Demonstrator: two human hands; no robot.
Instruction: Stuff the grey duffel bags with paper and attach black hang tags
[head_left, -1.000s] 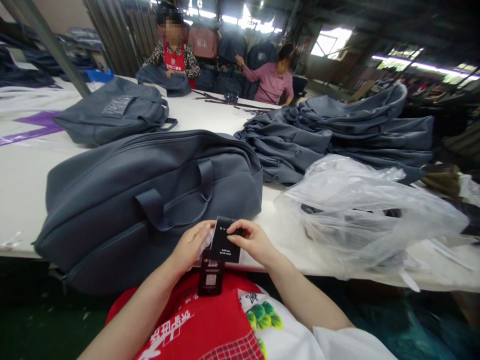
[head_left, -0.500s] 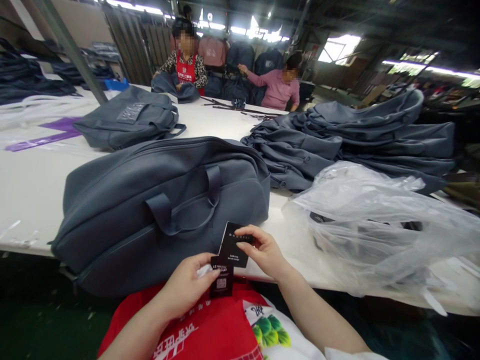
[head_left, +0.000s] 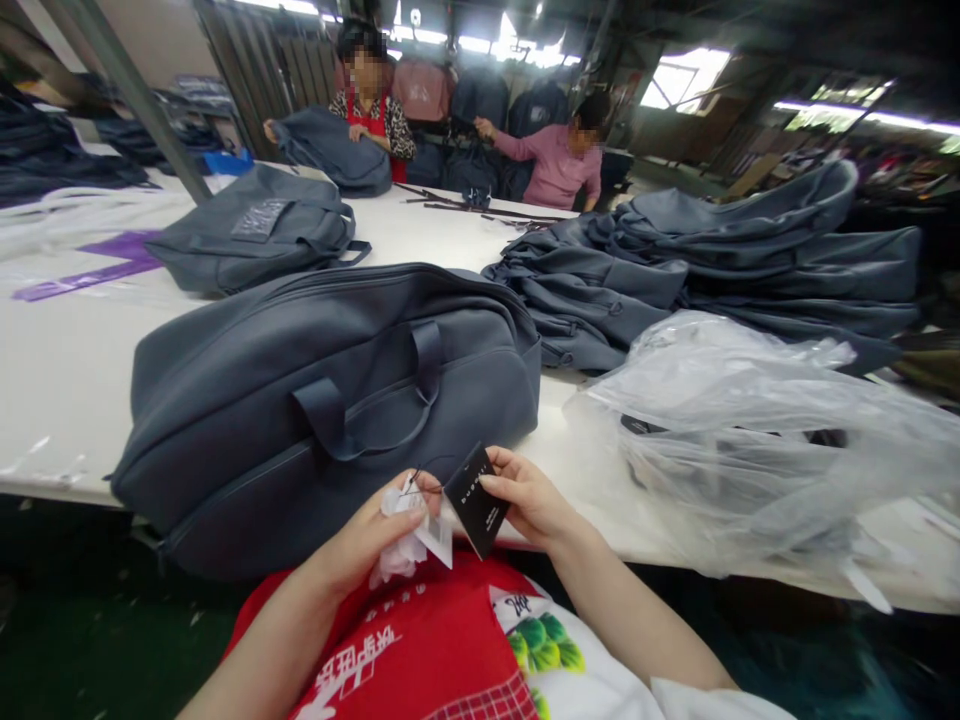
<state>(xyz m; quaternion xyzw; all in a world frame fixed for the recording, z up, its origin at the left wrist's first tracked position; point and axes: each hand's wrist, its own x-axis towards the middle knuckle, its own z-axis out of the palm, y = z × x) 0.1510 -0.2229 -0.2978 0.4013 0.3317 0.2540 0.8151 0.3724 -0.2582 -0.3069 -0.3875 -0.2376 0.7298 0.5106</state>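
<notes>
My right hand [head_left: 529,497] pinches a black hang tag [head_left: 478,503] with white lettering between thumb and fingers. In my left hand [head_left: 397,520], closed fingers grip a crumpled clear plastic bag [head_left: 401,552], and a small white tag [head_left: 436,536] sticks out beside it. A thin dark string [head_left: 422,480] runs between the left fingers and the black tag. Both hands are over the red apron, at the table's front edge. Right behind them lies a dark blue duffle bag [head_left: 330,400] with its two handles toward me.
A pile of dark blue bags [head_left: 712,260] lies at the right, behind a heap of clear plastic [head_left: 750,440]. Another blue bag [head_left: 255,230] lies at the back left, near a purple strip [head_left: 97,280]. Two co-workers [head_left: 559,160] are across the white table [head_left: 67,390].
My right hand has tilted the black tag. At my left hand a white tag and plastic now show where a second black card was. A co-worker has lifted a blue bag.
</notes>
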